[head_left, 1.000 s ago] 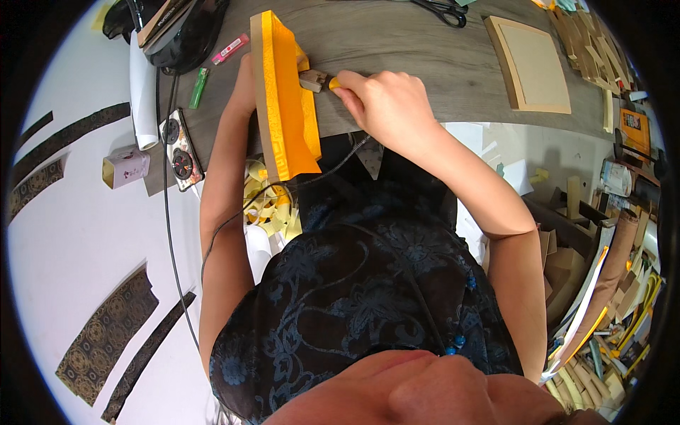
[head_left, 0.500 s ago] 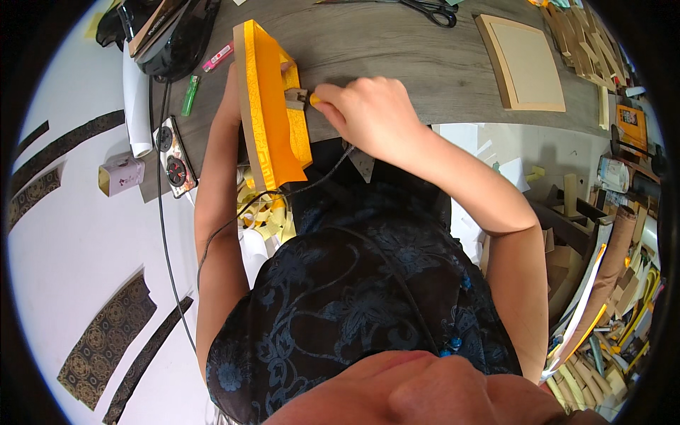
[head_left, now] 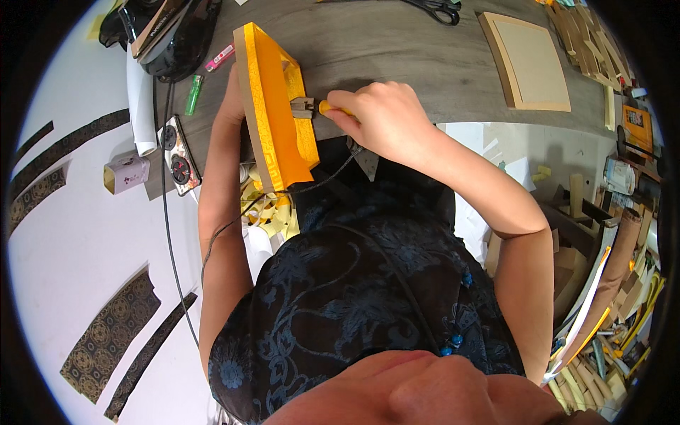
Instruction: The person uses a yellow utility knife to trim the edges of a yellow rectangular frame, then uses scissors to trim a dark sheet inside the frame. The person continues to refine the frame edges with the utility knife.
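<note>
A box-like piece covered in yellow patterned fabric (head_left: 273,106) stands on edge at the desk's front, with a grey-brown board along its left side. My left hand (head_left: 232,99) grips it from the left, its fingers mostly hidden behind the piece. My right hand (head_left: 382,117) is closed round the yellow handle of a small corded tool with a grey metal head (head_left: 302,108). That head touches or nearly touches the inner right side of the yellow piece. A dark cord (head_left: 333,177) trails from beneath my right hand toward my left arm.
Black scissors (head_left: 439,10) lie at the far edge; a beige board panel (head_left: 531,67) is at the right. On the left are a green lighter (head_left: 193,95), a pink stick-shaped item (head_left: 220,57) and a power strip (head_left: 178,159). Wood strips (head_left: 591,42) pile up far right.
The tool head has shifted slightly nearer me along the yellow piece, my right hand moving with it. The yellow piece has tilted a little; both hands keep their grip.
</note>
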The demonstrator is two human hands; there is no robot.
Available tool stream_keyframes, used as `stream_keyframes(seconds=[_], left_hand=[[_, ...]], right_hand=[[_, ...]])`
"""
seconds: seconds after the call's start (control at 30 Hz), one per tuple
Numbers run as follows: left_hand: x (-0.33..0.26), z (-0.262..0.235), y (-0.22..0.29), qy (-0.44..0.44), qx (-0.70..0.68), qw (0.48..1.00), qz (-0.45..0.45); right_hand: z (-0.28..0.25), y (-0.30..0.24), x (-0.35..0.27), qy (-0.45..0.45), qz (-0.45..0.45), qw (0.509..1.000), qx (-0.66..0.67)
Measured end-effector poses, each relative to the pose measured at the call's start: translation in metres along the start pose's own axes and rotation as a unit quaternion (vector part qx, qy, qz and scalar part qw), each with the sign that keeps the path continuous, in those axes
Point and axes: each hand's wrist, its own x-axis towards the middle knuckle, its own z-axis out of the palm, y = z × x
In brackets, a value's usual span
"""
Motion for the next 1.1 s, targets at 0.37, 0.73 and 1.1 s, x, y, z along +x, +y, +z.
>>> stream_keyframes(seconds=[0.37, 0.73, 1.1], left_hand=[[-0.002, 0.003, 0.002, -0.007, -0.031, 0.999, 0.012], [0.013, -0.002, -0.049, -0.027, -0.1, 0.994, 0.015], [-0.124, 0.036, -0.053, 0.136, -0.226, 0.942, 0.208]], right_hand=[[0.011, 0.021, 0.025, 0.088, 0.009, 0.995, -0.036], [0.006, 0.016, 0.019, 0.064, 0.066, 0.994, -0.065], [-0.032, 0.027, -0.032, 0.057, 0.191, 0.975, 0.103]])
